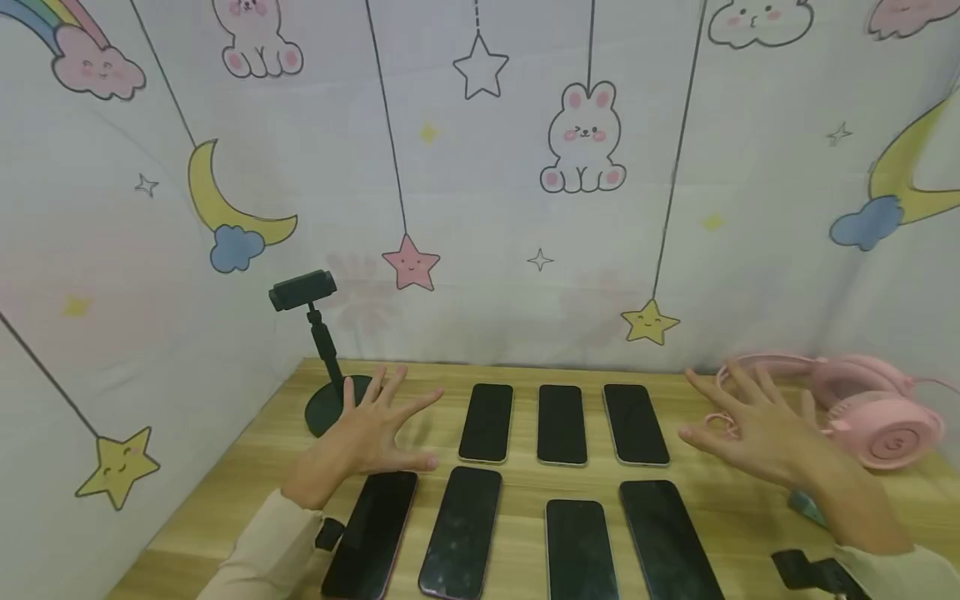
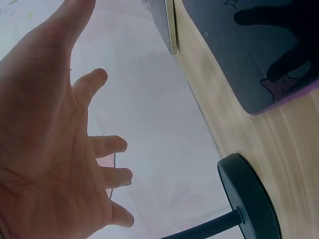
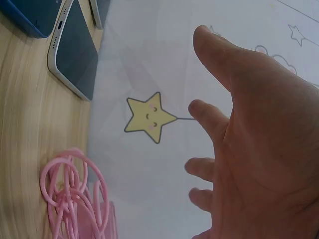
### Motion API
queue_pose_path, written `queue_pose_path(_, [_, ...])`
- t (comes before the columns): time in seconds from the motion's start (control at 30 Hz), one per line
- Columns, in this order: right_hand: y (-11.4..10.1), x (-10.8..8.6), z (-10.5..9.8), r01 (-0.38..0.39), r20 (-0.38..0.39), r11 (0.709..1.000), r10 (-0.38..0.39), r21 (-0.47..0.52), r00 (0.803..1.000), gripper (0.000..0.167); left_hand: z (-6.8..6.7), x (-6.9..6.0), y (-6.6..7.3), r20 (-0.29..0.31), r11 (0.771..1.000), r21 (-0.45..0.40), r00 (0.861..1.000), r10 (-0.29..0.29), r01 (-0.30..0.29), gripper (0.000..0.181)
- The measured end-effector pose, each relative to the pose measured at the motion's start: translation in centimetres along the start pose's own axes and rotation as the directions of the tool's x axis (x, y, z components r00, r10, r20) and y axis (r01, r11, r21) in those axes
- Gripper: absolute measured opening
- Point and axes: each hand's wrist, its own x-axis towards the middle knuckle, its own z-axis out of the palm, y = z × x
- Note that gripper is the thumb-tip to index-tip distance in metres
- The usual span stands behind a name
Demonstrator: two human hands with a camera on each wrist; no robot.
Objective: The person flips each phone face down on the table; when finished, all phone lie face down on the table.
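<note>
My left hand (image 1: 367,435) hovers with fingers spread over the left of the table, above the far end of a dark smartphone (image 1: 371,533). In the left wrist view its palm (image 2: 55,144) shows and nothing is held. My right hand (image 1: 768,433) is also spread in the air, at the right near the pink headphones (image 1: 885,417), holding nothing. Between the hands lie three phones in a back row: left (image 1: 486,422), middle (image 1: 562,425) and right (image 1: 636,425). Nearer lie more phones, such as a large one (image 1: 461,533), a smaller one (image 1: 581,550) and another large one (image 1: 670,542).
A black stand with a round base (image 1: 324,410) rises at the back left, partly behind my left hand. A pink coiled cable (image 3: 75,194) lies by the headphones. Under my right forearm a teal object (image 1: 807,507) is mostly hidden. A printed curtain (image 1: 495,208) hangs behind the wooden table (image 1: 225,508).
</note>
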Motion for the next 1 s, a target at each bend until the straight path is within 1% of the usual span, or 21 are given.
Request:
queue_pose_path(0.17, [-0.6, 0.0, 0.6, 0.028, -0.024, 0.999, -0.027, 0.025, 0.999, 0.084, -0.2, -0.4, -0.2, 0.003, 1.0, 0.024, 1.0, -0.009, 0.009, 0.088])
queue_pose_path(0.27, [-0.8, 0.3, 1.0, 0.05, -0.047, 0.998, -0.049, 0.022, 0.998, 0.084, -0.1, -0.3, -0.3, 0.016, 1.0, 0.02, 1.0, -0.007, 0.007, 0.088])
queue_pose_path(0.37, [-0.8, 0.7, 1.3, 0.093, -0.078, 0.996, -0.093, 0.003, 0.993, 0.085, 0.1, 0.4, -0.1, 0.047, 1.0, -0.008, 0.999, -0.006, 0.006, 0.088])
queue_pose_path(0.43, [-1.0, 1.0, 1.5, 0.135, -0.097, 0.991, -0.135, -0.01, 0.986, 0.085, 0.1, 0.9, 0.2, 0.075, 1.0, -0.027, 0.997, -0.004, 0.006, 0.089])
queue_pose_path(0.5, [-1.3, 1.5, 1.6, 0.167, -0.103, 0.986, -0.166, 0.002, 0.981, 0.084, 0.1, 1.5, 0.3, 0.088, 0.999, -0.036, 0.996, 0.004, -0.001, 0.09])
queue_pose_path(0.6, [-2.5, 1.8, 2.2, 0.192, -0.086, 0.98, -0.187, 0.055, 0.979, 0.082, 0.0, 1.7, 0.5, 0.108, 0.999, -0.041, 0.994, 0.009, -0.004, 0.092])
queue_pose_path(0.67, [-3.2, 2.2, 2.3, 0.197, -0.055, 0.976, -0.192, 0.098, 0.98, 0.081, 0.0, 2.0, 0.6, 0.125, 0.999, -0.051, 0.992, 0.004, 0.003, 0.093])
queue_pose_path(0.77, [-4.2, 2.9, 2.5, 0.207, -0.006, 0.967, -0.208, 0.147, 0.978, 0.083, 0.0, 2.6, 1.0, 0.184, 0.996, -0.082, 0.983, -0.01, 0.025, 0.094])
queue_pose_path(0.87, [-5.2, 3.8, 2.9, 0.205, 0.042, 0.956, -0.218, 0.211, 0.975, 0.085, 0.0, 3.3, 1.4, 0.239, 0.993, -0.11, 0.971, -0.005, 0.032, 0.096])
queue_pose_path(0.93, [-6.1, 4.6, 3.3, 0.208, 0.055, 0.941, -0.23, 0.266, 0.972, 0.084, -0.2, 3.7, 1.5, 0.261, 0.993, -0.112, 0.965, -0.006, 0.036, 0.096])
queue_pose_path(1.0, [-7.2, 5.6, 3.7, 0.211, 0.069, 0.931, -0.241, 0.297, 0.968, 0.085, -0.5, 3.8, 1.5, 0.269, 0.992, -0.117, 0.963, -0.01, 0.043, 0.096])
